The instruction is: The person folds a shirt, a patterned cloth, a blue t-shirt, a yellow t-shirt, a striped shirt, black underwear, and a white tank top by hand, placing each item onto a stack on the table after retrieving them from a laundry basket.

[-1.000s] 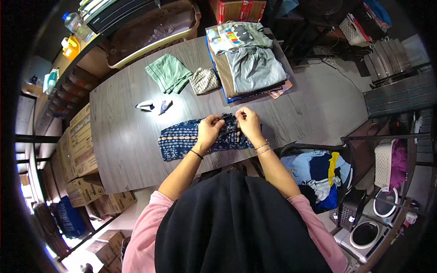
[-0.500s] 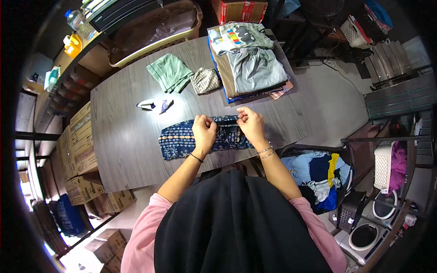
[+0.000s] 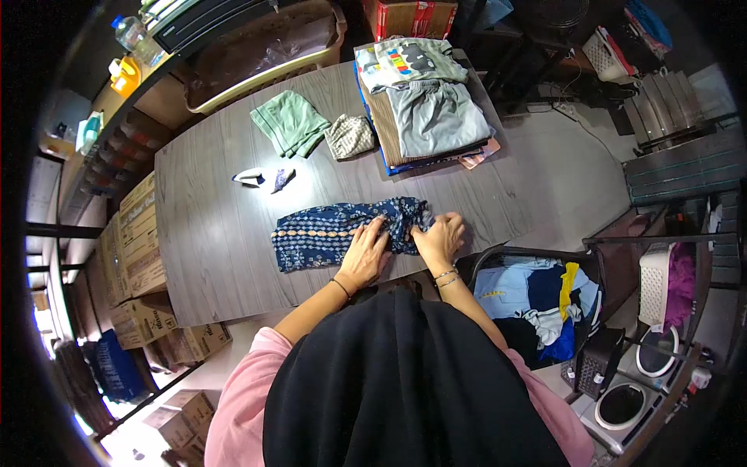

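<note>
A dark blue patterned garment [image 3: 327, 229] lies stretched across the near part of the grey table [image 3: 210, 241]. My left hand [image 3: 366, 251] rests flat on its near edge, fingers spread over the cloth. Just to the right, my right hand [image 3: 442, 237] grips the garment's bunched right end close to the table's front edge.
At the far right of the table stands a stack of folded clothes [image 3: 424, 101]. A folded green cloth [image 3: 289, 123] and a small patterned cloth [image 3: 349, 137] lie behind, two small scraps [image 3: 263, 180] to the left. A laundry basket [image 3: 533, 300] stands at my right. Cardboard boxes [image 3: 140, 257] line the left.
Both hands came down from holding the garment's far edge up and moved toward me. They now press its near edge onto the table.
</note>
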`<state>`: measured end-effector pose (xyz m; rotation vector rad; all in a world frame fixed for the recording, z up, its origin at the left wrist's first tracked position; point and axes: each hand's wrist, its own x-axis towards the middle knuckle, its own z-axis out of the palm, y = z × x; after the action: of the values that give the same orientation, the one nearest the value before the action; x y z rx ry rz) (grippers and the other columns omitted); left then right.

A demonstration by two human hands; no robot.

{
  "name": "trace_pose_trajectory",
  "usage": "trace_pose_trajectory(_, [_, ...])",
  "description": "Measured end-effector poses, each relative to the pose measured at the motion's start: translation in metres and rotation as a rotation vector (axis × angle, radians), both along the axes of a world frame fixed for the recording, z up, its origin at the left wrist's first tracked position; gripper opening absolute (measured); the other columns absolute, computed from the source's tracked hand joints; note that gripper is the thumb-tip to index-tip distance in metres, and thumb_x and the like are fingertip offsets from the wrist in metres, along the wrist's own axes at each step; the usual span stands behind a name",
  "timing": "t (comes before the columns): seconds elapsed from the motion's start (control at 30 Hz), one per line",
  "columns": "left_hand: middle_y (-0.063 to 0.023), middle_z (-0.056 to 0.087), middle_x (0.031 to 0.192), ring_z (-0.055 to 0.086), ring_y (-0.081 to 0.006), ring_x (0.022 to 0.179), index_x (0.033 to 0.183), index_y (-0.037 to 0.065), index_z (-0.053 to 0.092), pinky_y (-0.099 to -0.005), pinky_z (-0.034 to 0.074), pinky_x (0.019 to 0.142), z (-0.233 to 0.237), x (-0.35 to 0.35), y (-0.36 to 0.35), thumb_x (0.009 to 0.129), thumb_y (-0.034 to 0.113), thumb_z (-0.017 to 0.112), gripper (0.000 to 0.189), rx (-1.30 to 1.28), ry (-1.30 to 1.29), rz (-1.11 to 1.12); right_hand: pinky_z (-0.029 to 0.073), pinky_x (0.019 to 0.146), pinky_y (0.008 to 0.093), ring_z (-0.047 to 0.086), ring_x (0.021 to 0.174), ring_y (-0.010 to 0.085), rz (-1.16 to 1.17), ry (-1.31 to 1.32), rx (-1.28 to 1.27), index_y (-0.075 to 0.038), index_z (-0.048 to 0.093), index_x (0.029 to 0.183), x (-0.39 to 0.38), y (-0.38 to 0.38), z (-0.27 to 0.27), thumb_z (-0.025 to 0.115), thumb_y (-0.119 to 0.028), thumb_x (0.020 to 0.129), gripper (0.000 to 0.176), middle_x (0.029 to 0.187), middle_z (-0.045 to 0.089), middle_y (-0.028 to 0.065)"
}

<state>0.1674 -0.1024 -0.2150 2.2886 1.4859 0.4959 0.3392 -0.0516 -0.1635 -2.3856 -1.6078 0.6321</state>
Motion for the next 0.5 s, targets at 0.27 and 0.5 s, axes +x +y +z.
trace_pose_trajectory(0.27, [-0.0183,0.051,0.118,0.047,-0.0278,0.116,0.128,-0.001,0.042,-0.0469,0.026,0.103,0.046,0.018,0.010,0.080,0.033,0.066,0.064,-0.394,-0.566,0.230,0.050,0.073,0.0452,0.063,0.083,0.0421,0.307,0.466,0.234,0.001,0.055,0.092,0.009,0.014,0.022,0.068,-0.011,0.069,0.030,0.084,0.064,0.0244])
trace_pose_trajectory(0.5, [-0.0042,0.063,0.101,0.060,-0.0120,0.091,0.117,0.003,0.054,-0.0245,0.047,0.084,0.061,-0.036,0.006,0.084,0.002,0.061,0.034,-0.834,-1.530,0.470,0.048,0.088,0.0351,0.063,0.102,0.0302,0.356,1.214,0.134,0.004,0.059,0.108,-0.034,-0.002,0.036,0.054,-0.003,0.086,0.024,0.106,0.065,0.0193])
